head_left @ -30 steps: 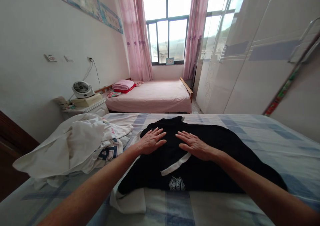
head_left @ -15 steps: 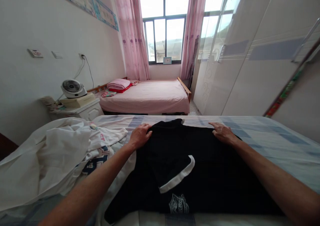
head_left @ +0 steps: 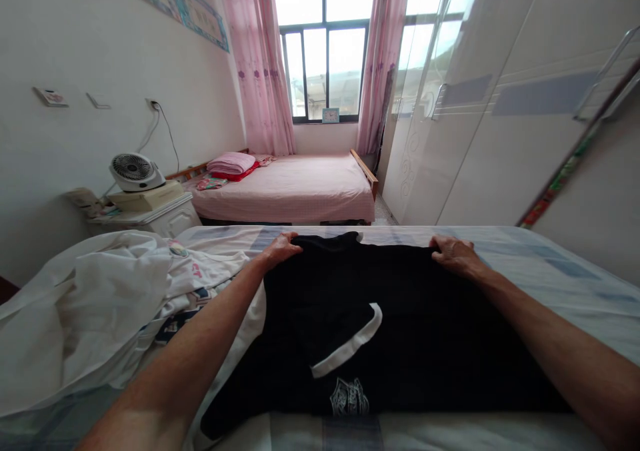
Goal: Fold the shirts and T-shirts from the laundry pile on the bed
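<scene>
A black shirt (head_left: pixel 410 331) with a white-trimmed sleeve and a white crest lies spread on the blue-checked bed (head_left: pixel 560 271) in front of me. My left hand (head_left: pixel 280 247) grips the shirt's far edge near the collar, fingers curled over the cloth. My right hand (head_left: pixel 454 254) grips the far edge at the other shoulder, fingers closed on the fabric. Both arms reach out over the shirt.
A heap of white clothes (head_left: pixel 110 298) lies on the bed to the left. Beyond stand a pink bed (head_left: pixel 295 191), a nightstand with a small fan (head_left: pixel 131 171), a window with pink curtains, and a glossy white wardrobe (head_left: pixel 500 104) on the right.
My hands went from lying flat on the shirt's middle out to its far edge, apart, and closed on the cloth. The shirt lies flatter and wider.
</scene>
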